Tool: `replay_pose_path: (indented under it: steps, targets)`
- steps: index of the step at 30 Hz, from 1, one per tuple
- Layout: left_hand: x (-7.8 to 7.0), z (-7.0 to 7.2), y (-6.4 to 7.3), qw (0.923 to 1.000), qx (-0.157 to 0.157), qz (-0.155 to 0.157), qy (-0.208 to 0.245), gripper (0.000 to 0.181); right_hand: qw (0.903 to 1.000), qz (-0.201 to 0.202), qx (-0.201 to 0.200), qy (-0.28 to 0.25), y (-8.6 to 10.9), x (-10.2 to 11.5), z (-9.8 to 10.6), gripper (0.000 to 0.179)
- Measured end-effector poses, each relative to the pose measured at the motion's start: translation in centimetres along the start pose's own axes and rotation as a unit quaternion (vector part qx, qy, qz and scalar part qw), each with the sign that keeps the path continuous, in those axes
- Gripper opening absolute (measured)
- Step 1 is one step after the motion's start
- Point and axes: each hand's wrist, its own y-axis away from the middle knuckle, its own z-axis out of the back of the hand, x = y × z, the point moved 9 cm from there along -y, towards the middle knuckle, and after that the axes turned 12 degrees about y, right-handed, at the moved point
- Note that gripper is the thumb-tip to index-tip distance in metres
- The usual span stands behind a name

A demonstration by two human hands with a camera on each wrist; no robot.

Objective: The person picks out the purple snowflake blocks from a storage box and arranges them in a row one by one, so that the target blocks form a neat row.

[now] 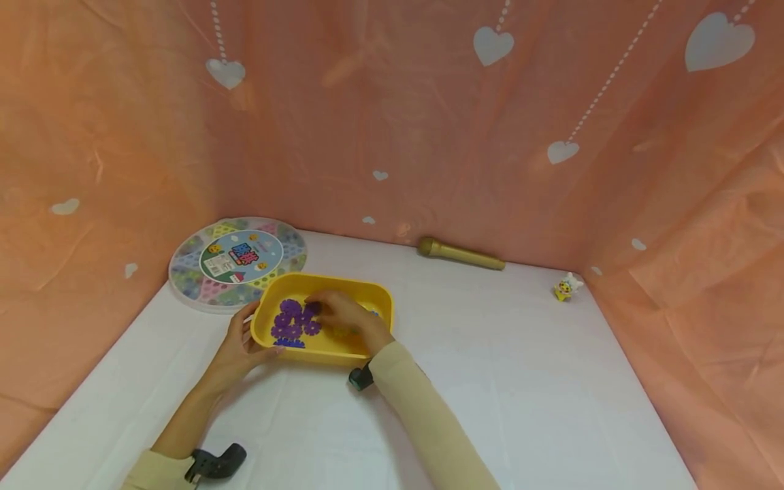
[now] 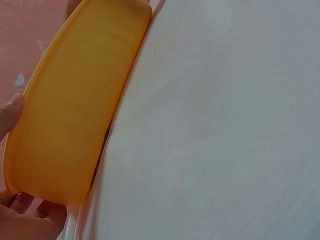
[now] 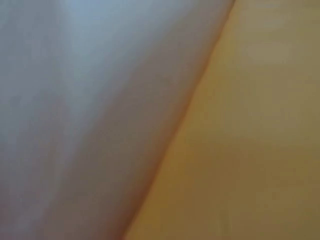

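Observation:
A yellow plastic tray (image 1: 331,355) sits on the white table, its side wall (image 2: 75,105) large in the left wrist view. My left hand (image 1: 241,347) grips the tray's left end, thumb on the near rim and fingers round the end wall. Inside, at the left, lie several purple snowflake discs (image 1: 288,331), with blue discs (image 1: 289,344) along the near wall. My right hand (image 1: 343,312) reaches into the tray from the right, a dark purple disc between its thumb and index finger. Yellow and blue bits beside that hand are partly hidden. Only the blurred tray wall (image 3: 250,150) and tablecloth fill the right wrist view.
A round game box (image 1: 184,275) with a colourful lid lies behind the tray on the left. Along the back edge is a gold microphone (image 1: 462,254). A small white and yellow figurine (image 1: 567,287) stands at the far right. Peach curtains (image 1: 392,122) enclose the table.

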Motion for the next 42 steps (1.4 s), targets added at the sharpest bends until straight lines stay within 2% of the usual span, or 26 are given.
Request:
replay_pose_path:
  steps: [9, 16, 23, 28, 31, 35, 39, 42]
  targets:
    - [0.1, 0.1, 0.0, 1.0, 0.001, 0.004, -0.005, 0.099, 0.9995, 0.011, -0.016, 0.027, -0.2, 0.3, 0.4, 0.025]
    - [0.0, -0.1, 0.1, 0.9998, 0.01, -0.013, 0.013, 0.096, 0.9999, -0.012, 0.002, 0.002, -0.2, -0.1, -0.4, 0.026]
    - [0.2, -0.1, 0.2, 0.9999, 0.005, -0.016, 0.002, 0.096, 0.9998, -0.011, 0.016, 0.008, -0.3, 0.5, -0.4, 0.029]
    - [0.1, -0.1, 0.1, 0.9998, 0.009, -0.015, 0.001, 0.095, 0.9999, -0.013, 0.01, 0.002, -0.3, 0.5, -0.1, 0.027]
    - [0.1, -0.1, 0.2, 0.9999, 0.009, -0.014, 0.004, 0.096, 0.9988, -0.031, -0.009, -0.036, -0.1, 0.3, 0.5, 0.027]
    - [-0.2, -0.1, 0.0, 0.9997, 0.011, -0.018, 0.012, 0.097, 0.995, -0.042, -0.048, -0.077, 0.8, 0.4, 2.3, 0.031]
    - [-0.2, -0.1, 0.1, 0.9997, 0.011, -0.015, 0.018, 0.097, 0.9896, -0.02, -0.084, -0.115, 2.7, 0.6, 3.8, 0.035]
    - [-0.1, -0.1, 0.1, 0.9998, 0.01, -0.008, 0.014, 0.098, 0.9836, -0.004, -0.132, -0.124, 4.9, -0.1, 5.2, 0.036]
